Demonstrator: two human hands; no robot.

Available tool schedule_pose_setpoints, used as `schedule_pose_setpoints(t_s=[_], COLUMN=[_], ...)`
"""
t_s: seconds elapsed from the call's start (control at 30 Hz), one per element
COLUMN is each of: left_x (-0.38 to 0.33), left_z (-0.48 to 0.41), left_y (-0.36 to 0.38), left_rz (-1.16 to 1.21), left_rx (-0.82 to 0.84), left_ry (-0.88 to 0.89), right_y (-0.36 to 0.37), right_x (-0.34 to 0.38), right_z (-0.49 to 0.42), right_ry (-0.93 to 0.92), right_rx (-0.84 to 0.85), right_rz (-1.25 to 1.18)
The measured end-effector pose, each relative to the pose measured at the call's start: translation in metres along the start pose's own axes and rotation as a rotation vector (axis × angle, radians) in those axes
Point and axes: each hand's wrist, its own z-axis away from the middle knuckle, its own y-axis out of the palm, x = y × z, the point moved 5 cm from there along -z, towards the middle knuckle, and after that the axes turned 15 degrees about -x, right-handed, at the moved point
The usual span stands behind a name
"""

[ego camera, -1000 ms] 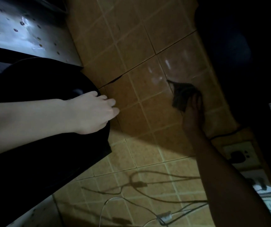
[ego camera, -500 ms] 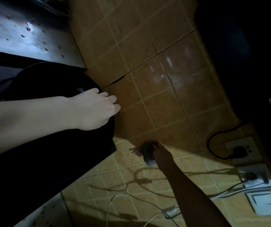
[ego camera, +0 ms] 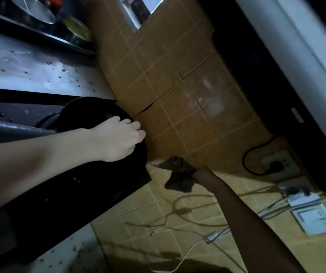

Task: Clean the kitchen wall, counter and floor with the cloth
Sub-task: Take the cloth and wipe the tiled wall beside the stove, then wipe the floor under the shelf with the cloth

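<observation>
A dark crumpled cloth [ego camera: 179, 175] is bunched against the tan tiled wall [ego camera: 203, 107], and my right hand [ego camera: 202, 175] is closed around it, just right of the black appliance. My left hand [ego camera: 118, 139] rests with curled fingers on the rim of that large black appliance [ego camera: 83, 186], which stands on the speckled metal counter [ego camera: 32, 73]. The counter carries scattered crumbs and droplets. The view is tilted and dim.
A black plug and cord sit in a wall socket [ego camera: 276, 164] to the right, with a switch plate [ego camera: 313, 219] below it. Thin white cables [ego camera: 170, 251] hang along the lower wall. A sink with dishes [ego camera: 46, 18] lies at the top left. A dark cabinet [ego camera: 266, 66] overhangs.
My right hand swept the cloth down the wall from the upper tiles to beside the appliance, then shifted slightly right. My left hand stayed on the appliance.
</observation>
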Motion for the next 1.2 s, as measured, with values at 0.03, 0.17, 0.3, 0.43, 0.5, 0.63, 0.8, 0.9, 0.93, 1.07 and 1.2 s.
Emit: schedule_pose_setpoints(t_s=[0.03,0.17,0.3,0.43,0.5,0.63,0.8,0.9,0.93,1.07,1.2], left_x=[-0.003,-0.019,-0.033,-0.042,-0.048,-0.063,-0.090,-0.104,-0.109,-0.127,-0.144], left_z=[0.003,0.015,0.022,0.037,0.046,0.073,0.108,0.121,0.124,0.139,0.156], left_y=[-0.006,-0.026,-0.044,-0.060,-0.062,-0.053,-0.032,-0.025,-0.023,-0.011,0.007], left_rz=[0.005,0.043,0.131,0.179,0.189,0.228,0.220,0.232,0.235,0.204,0.160], left_rx=[0.008,0.065,0.130,0.152,0.185,0.266,0.433,0.490,0.506,0.587,0.652], left_ry=[-0.002,0.006,0.038,0.079,0.105,0.121,0.152,0.171,0.177,0.199,0.194], right_y=[0.003,0.015,0.028,0.046,0.054,0.078,0.108,0.120,0.123,0.140,0.159], right_x=[0.000,0.005,0.001,-0.002,-0.007,-0.021,-0.048,-0.069,-0.075,-0.101,-0.133], right_z=[0.011,0.058,0.102,0.149,0.166,0.197,0.237,0.255,0.260,0.278,0.292], right_ry=[0.001,-0.040,0.013,0.025,-0.004,-0.043,0.023,0.071,0.080,0.117,0.149], right_rx=[0.018,0.118,0.056,-0.030,-0.106,-0.200,-0.229,-0.225,-0.221,-0.207,-0.178], right_rz=[-0.053,-0.252,-0.393,-0.424,-0.356,-0.220,-0.232,-0.261,-0.267,-0.270,-0.245])
